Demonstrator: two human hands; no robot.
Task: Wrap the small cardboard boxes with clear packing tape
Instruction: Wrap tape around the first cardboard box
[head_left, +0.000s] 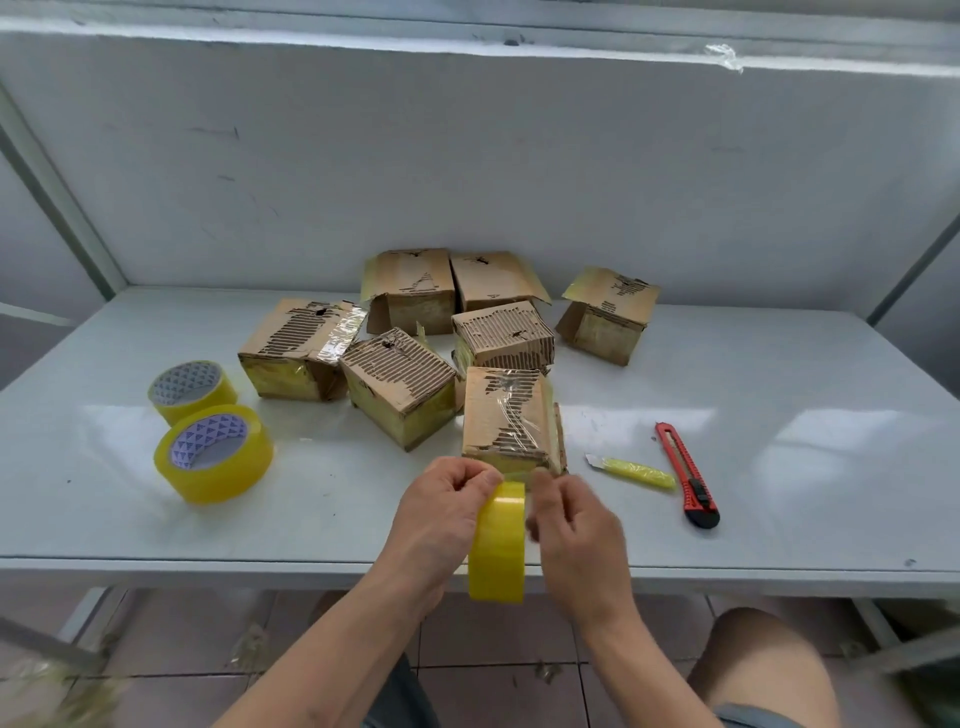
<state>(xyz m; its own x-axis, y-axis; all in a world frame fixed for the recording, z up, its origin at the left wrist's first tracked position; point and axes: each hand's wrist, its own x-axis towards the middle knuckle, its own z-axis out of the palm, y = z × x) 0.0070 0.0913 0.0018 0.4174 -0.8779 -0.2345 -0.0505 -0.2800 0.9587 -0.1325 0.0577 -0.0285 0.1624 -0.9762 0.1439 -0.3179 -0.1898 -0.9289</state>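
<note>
**Op:** At the near edge of the bench (779, 493), I logged both hands raised just above the surface. Left hand (441, 514) held the tape roll (497, 543) on edge, fingers curled over its top, a narrow grip closed on the roll. Right hand (571, 530) sat against the roll's other side, fingertips pinched at its top rim, where a thin strip of tape seemed to lift; motion blur kept me from telling how much.

**Log:** Where was the box?

**Op:** Nearest box (506, 418) stood just beyond the hands, upright on the bench, its top skin torn to the corrugation and crossed with crinkled clear tape. Neither hand touched it, as far as I could see.

**Log:** The other boxes?

**Op:** Six more behind it in a loose cluster. One with a taped top (304, 345) to the left, a tilted one (397, 384) beside that, one with ribbed top (503, 332) directly behind the nearest, two (410, 288) (493, 278) at the back side by side, and one (608, 314) apart to the right with a flap hanging.

**Log:** Loose items?

**Op:** Two spare rolls (193, 389) (214, 460) lay left, touching. Red cutter (687, 474) and a yellow blade piece (631, 470) lay right of the nearest box, near each other.
</note>
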